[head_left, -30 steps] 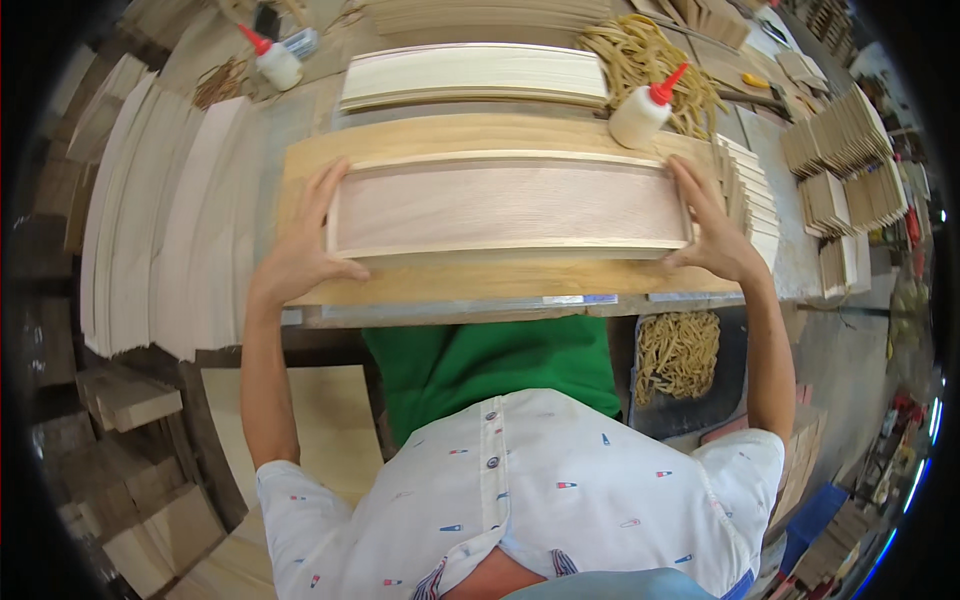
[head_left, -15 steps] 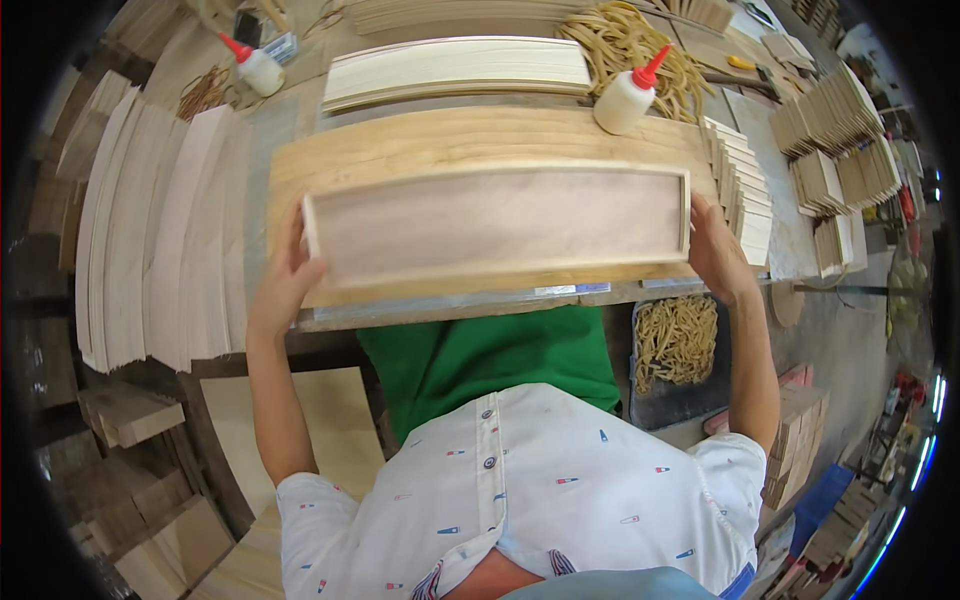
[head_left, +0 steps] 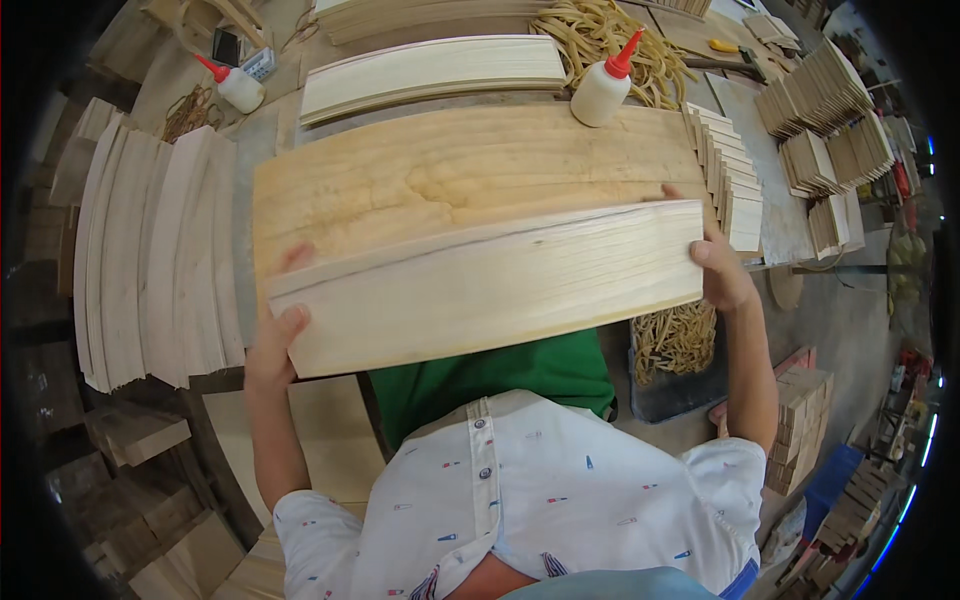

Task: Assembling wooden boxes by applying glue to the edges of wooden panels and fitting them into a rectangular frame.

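Between my two hands is a long, shallow wooden box (head_left: pixel 500 275), tilted so that a pale long side faces up toward me and its interior is hidden. My left hand (head_left: pixel 278 335) grips the left end, thumb on the near face. At the other end my right hand (head_left: pixel 722 268) is closed round the edge, its thumb on the face too. The box is over the near edge of a yellowish wooden board (head_left: pixel 420 165) lying on the workbench. A white glue bottle with a red nozzle (head_left: pixel 602 92) stands at the board's far right.
Thin wooden slats (head_left: pixel 150 255) stand stacked at the left; more long slats (head_left: pixel 435 75) lie beyond the board. Small wooden pieces (head_left: pixel 725 180) line the right side. Rubber bands (head_left: pixel 610 45) are heaped behind the bottle, others fill a dark tray (head_left: pixel 672 395) below. Another glue bottle (head_left: pixel 240 90) leans far left.
The box has come nearer to me and turned over from its open, framed face to a long side. Both hands have kept hold of its ends.
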`<control>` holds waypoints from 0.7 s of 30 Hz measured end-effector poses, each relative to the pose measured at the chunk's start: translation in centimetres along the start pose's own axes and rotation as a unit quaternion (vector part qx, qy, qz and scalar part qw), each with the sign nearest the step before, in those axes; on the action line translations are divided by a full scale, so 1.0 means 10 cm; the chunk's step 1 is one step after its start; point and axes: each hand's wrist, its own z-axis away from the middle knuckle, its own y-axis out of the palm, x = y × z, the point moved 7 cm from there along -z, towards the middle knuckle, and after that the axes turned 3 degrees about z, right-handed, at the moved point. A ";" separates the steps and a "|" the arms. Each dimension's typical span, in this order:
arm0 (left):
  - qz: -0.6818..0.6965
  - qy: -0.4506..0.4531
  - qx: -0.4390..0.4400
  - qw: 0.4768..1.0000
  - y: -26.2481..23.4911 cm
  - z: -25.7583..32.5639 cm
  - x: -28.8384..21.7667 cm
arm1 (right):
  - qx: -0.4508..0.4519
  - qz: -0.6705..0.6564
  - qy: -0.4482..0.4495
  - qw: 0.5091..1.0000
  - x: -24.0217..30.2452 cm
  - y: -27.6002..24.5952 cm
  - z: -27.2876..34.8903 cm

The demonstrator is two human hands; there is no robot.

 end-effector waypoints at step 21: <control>-0.526 0.128 0.145 0.828 0.93 -0.38 -0.52 | -0.087 0.219 -0.217 0.947 0.71 -0.13 -0.02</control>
